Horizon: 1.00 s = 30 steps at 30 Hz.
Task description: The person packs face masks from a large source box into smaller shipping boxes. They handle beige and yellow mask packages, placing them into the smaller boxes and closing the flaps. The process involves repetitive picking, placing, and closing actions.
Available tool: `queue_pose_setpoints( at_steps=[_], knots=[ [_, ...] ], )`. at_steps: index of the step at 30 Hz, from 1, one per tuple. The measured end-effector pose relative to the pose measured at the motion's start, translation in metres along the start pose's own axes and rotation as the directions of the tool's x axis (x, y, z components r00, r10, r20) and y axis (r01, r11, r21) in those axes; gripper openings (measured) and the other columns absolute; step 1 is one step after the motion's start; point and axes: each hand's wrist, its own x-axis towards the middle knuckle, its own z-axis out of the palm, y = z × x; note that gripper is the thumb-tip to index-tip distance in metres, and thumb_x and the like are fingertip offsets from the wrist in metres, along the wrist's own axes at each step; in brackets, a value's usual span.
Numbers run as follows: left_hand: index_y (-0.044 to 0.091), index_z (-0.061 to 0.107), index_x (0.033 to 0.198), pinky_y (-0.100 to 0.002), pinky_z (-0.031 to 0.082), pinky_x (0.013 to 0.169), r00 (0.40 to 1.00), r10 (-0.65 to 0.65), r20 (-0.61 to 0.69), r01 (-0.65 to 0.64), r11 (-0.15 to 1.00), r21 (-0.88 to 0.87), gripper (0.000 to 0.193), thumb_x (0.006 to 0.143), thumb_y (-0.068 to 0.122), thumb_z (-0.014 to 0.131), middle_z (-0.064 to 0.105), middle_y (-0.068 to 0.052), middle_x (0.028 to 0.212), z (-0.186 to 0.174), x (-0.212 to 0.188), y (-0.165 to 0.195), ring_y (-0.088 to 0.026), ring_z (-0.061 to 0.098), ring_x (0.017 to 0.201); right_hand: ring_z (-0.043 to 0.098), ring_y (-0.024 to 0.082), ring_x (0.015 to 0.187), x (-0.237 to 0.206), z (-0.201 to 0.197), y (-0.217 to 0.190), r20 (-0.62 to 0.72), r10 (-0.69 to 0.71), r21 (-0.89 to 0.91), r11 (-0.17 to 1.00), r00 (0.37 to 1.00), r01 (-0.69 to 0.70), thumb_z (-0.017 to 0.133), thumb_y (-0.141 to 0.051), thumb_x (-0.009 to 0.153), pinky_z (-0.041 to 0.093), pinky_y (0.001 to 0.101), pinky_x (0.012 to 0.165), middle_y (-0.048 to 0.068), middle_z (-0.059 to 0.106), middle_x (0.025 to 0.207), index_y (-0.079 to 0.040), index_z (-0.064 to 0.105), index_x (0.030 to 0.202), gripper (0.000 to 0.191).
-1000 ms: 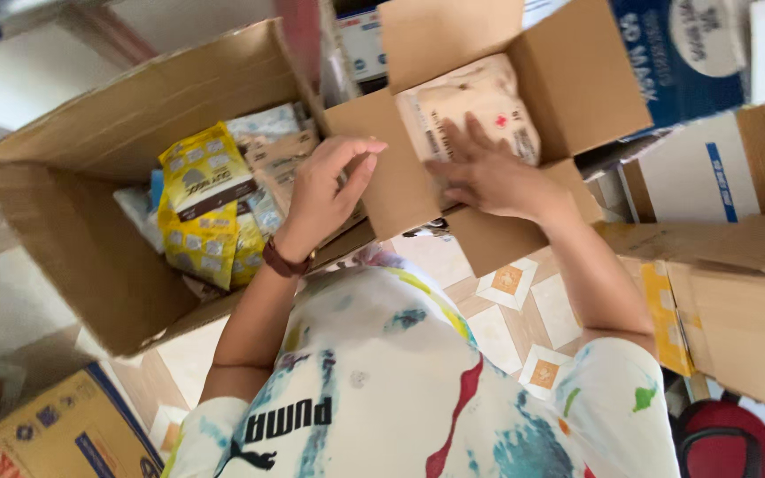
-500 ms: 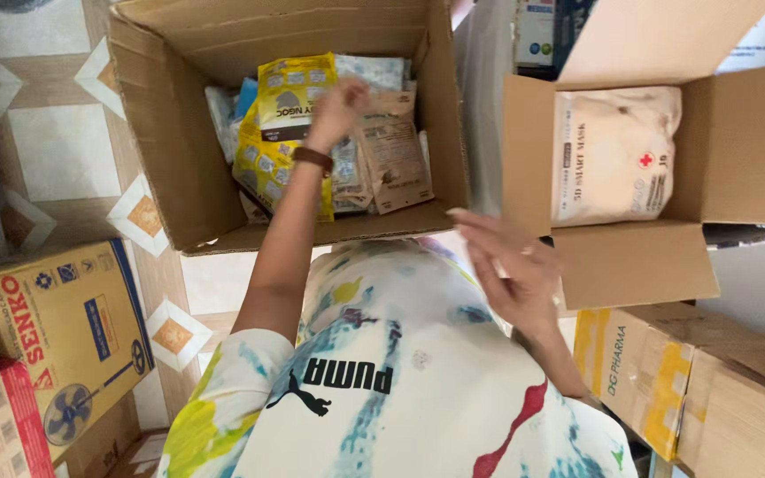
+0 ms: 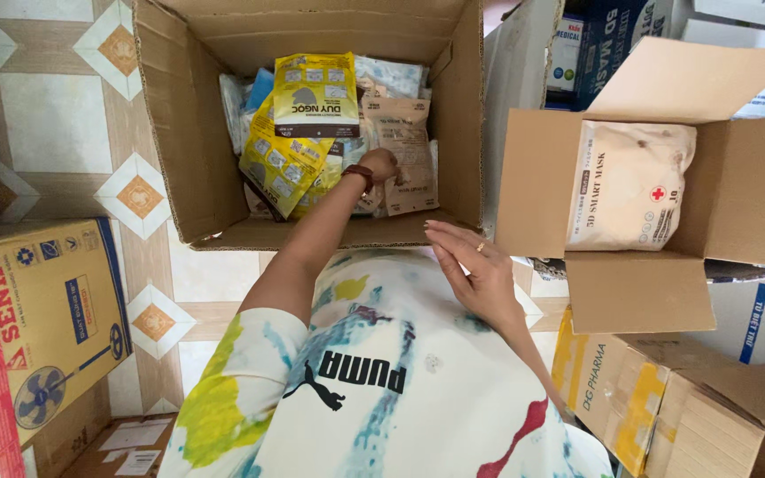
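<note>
Your left hand is down in the large open brown cardboard box, fingers curled onto a beige flat paper packet among loose yellow printed packets; pull carelessly and neighbours could slide or snag. Your right hand hovers open-fingered, holding nothing, near the box's front wall

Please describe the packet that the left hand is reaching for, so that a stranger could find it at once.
Look into the large open cardboard box at the top of the view, full of packets. The left hand lies on a beige paper packet near the box's right wall. Unlike the bright yellow packets beside it, it is dull brown.
</note>
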Motion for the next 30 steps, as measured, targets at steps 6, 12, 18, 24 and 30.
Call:
queue_pose_setpoints(
  at_steps=[6,12,18,24,30],
  knots=[
    [0.006,0.079,0.106,-0.044,0.055,0.088,0.982,0.112,-0.15,-0.122,0.991,-0.057,0.03,0.09,0.03,0.07,0.075,-0.019,0.105,-0.009,-0.002,0.015,-0.034,0.072,0.094,0.073,0.031,0.111,-0.009,0.007,0.013,0.099,0.027,0.016,0.999,0.995,-0.029,0.07,-0.008,0.097,0.059,0.0382,0.094,0.015,0.073,0.125,-0.005,0.072,0.118,0.021],
    [0.009,0.079,0.112,-0.033,0.054,0.099,0.876,0.445,-0.185,-0.482,0.818,-0.315,0.021,0.099,0.016,0.064,0.078,-0.005,0.112,-0.066,-0.045,0.027,-0.017,0.072,0.106,0.049,0.039,0.142,0.004,0.029,0.061,0.172,0.194,-0.134,0.976,0.966,-0.172,0.075,-0.015,0.094,0.044,0.0455,0.114,0.021,0.049,0.155,-0.011,0.052,0.148,0.058],
    [0.002,0.074,0.121,-0.028,0.051,0.098,0.847,0.475,-0.241,-0.49,0.518,-0.701,0.028,0.103,0.021,0.063,0.074,-0.002,0.117,-0.097,-0.136,0.039,-0.01,0.065,0.107,0.015,0.05,0.15,0.021,0.034,0.087,0.188,0.228,-0.291,0.942,0.955,-0.167,0.086,-0.015,0.077,0.017,0.0571,0.119,0.035,0.011,0.161,-0.013,0.017,0.159,0.107],
    [0.002,0.058,0.143,-0.033,0.054,0.105,0.76,0.582,-0.29,-0.524,0.283,-0.804,0.044,0.105,0.024,0.064,0.065,-0.004,0.134,-0.094,-0.183,0.058,-0.012,0.062,0.122,0.045,0.041,0.15,0.016,0.052,0.11,-0.065,-0.072,-0.334,0.941,0.995,0.046,0.064,0.013,0.087,0.046,0.0441,0.12,0.029,0.043,0.161,-0.01,0.039,0.159,0.08],
    [0.006,0.034,0.163,-0.039,0.044,0.114,0.406,0.533,-0.742,-0.767,0.64,0.04,0.072,0.105,0.016,0.075,0.057,-0.016,0.143,-0.092,-0.177,0.052,-0.022,0.052,0.136,0.065,0.015,0.114,0.007,0.071,0.161,-0.057,0.45,0.699,0.655,0.891,-0.286,0.059,-0.013,0.11,0.053,0.0322,0.099,0.011,0.071,0.127,0.001,0.063,0.137,0.03]
  ],
)
